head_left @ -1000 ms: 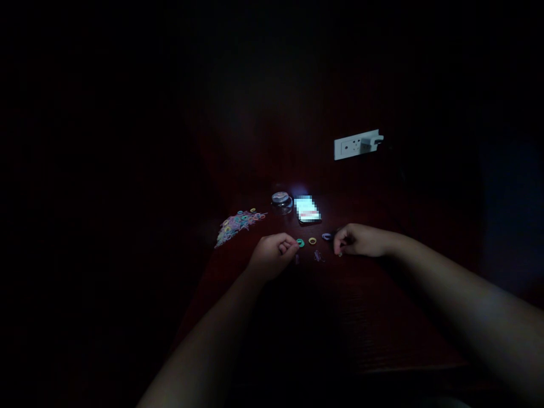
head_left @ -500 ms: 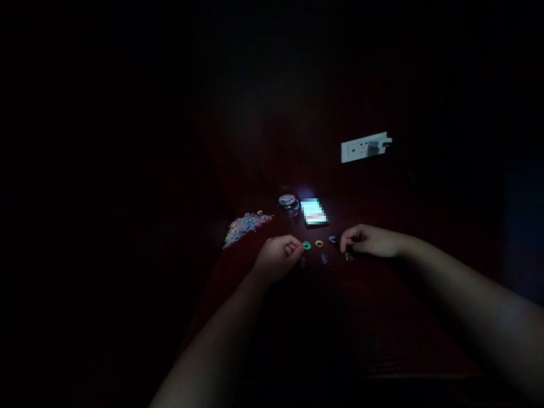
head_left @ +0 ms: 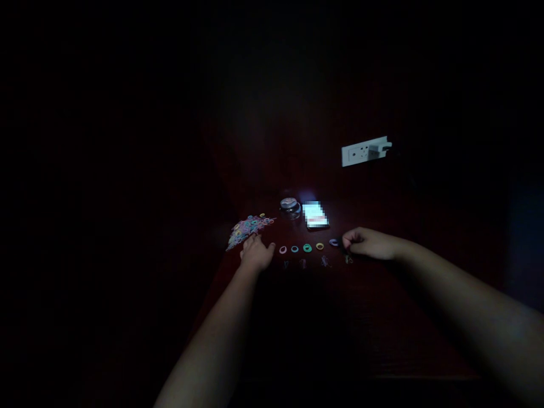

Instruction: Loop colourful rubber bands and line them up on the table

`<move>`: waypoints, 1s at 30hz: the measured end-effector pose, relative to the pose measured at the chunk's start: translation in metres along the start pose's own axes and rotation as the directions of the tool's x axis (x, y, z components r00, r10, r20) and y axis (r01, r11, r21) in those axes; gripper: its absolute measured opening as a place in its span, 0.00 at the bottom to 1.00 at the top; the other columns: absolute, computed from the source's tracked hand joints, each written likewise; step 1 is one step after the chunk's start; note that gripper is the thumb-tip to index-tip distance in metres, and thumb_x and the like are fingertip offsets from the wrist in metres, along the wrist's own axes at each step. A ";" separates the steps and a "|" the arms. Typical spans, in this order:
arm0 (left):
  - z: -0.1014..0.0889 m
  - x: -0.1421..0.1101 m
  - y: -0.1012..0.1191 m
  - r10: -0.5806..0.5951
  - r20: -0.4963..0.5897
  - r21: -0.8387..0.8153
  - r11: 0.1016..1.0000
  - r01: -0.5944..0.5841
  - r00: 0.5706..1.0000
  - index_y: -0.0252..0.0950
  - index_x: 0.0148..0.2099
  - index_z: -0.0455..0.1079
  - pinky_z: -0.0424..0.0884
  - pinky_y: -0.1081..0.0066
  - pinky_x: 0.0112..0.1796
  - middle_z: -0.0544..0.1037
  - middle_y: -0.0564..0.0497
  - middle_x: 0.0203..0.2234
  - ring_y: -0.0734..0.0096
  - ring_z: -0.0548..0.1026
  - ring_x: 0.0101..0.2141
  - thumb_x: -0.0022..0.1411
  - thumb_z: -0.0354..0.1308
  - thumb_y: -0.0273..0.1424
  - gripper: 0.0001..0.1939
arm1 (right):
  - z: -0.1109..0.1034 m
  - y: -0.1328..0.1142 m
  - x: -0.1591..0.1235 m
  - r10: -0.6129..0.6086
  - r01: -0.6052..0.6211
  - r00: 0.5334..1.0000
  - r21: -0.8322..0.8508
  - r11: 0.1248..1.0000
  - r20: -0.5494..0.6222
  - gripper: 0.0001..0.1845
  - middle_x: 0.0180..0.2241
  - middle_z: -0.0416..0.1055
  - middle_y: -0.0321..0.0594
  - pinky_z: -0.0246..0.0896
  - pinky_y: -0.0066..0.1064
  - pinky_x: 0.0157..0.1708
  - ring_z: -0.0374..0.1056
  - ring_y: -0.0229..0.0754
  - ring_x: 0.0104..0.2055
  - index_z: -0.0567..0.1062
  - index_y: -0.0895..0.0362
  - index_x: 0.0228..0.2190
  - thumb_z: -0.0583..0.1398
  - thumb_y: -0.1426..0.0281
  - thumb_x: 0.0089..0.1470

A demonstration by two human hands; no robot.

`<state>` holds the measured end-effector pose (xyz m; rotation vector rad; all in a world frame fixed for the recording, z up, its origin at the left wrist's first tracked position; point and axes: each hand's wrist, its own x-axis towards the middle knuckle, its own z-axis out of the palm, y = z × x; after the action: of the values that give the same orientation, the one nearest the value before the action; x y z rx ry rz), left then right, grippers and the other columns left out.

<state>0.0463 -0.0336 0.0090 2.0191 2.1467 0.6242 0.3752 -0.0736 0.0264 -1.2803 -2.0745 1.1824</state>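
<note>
My left hand (head_left: 258,253) reaches to the near edge of a pile of small coloured elastic bands (head_left: 246,229), thumb apart from the other fingers, palm down. It looks open; whether its fingertips touch the bands is hard to see. My right hand (head_left: 368,243) rests at the right end of a row of rings, fingers curled together. What they hold, if anything, is hidden. In the row are a pink ring (head_left: 283,249), a blue ring (head_left: 294,249), a green ring (head_left: 307,248), a yellow ring (head_left: 319,246) and a purple ring (head_left: 334,242). Several small band clusters (head_left: 326,261) lie in front.
Behind the row stand a round lidded clear jar (head_left: 290,209) and a lit phone (head_left: 315,215). A white wall socket (head_left: 365,151) with a plug in it is at the back right. The dark red table (head_left: 382,317) is dimly lit, its surroundings nearly black.
My left hand has moved left from the green ring to the pile, its fingers opening out. The pink and blue rings it covered now show. My right hand stays nearly still.
</note>
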 end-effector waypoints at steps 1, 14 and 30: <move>0.001 0.004 -0.004 -0.040 0.000 0.009 0.999 0.040 0.999 0.31 0.62 0.63 0.58 0.43 0.57 0.57 0.33 0.65 0.37 0.56 0.63 0.60 0.54 0.47 0.34 | 0.000 0.000 0.000 -0.002 0.002 1.000 -0.002 1.000 -0.002 0.05 0.19 0.62 0.30 0.49 0.27 0.24 0.55 0.33 0.22 0.67 0.56 0.21 0.57 0.67 0.41; 0.001 0.026 -0.027 -0.216 -0.152 -0.025 0.976 0.215 0.965 0.37 0.56 0.71 0.58 0.46 0.57 0.69 0.40 0.59 0.38 0.61 0.60 0.60 0.56 0.45 0.26 | 0.004 0.003 0.004 -0.013 0.013 0.999 0.016 1.000 -0.051 0.06 0.18 0.64 0.31 0.48 0.27 0.23 0.55 0.34 0.21 0.68 0.56 0.20 0.57 0.66 0.41; 0.005 0.040 -0.060 -0.281 -0.280 -0.638 0.769 0.040 0.918 0.30 0.45 0.77 0.74 0.69 0.43 0.82 0.42 0.38 0.65 0.80 0.38 0.58 0.59 0.26 0.13 | 0.005 0.002 0.006 -0.032 0.033 0.996 0.015 0.999 -0.078 0.08 0.17 0.61 0.30 0.48 0.27 0.24 0.54 0.34 0.21 0.67 0.56 0.20 0.57 0.64 0.40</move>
<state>-0.0112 0.0054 -0.0109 1.4123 1.8732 1.5395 0.3695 -0.0698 0.0215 -1.2604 -2.0180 1.1158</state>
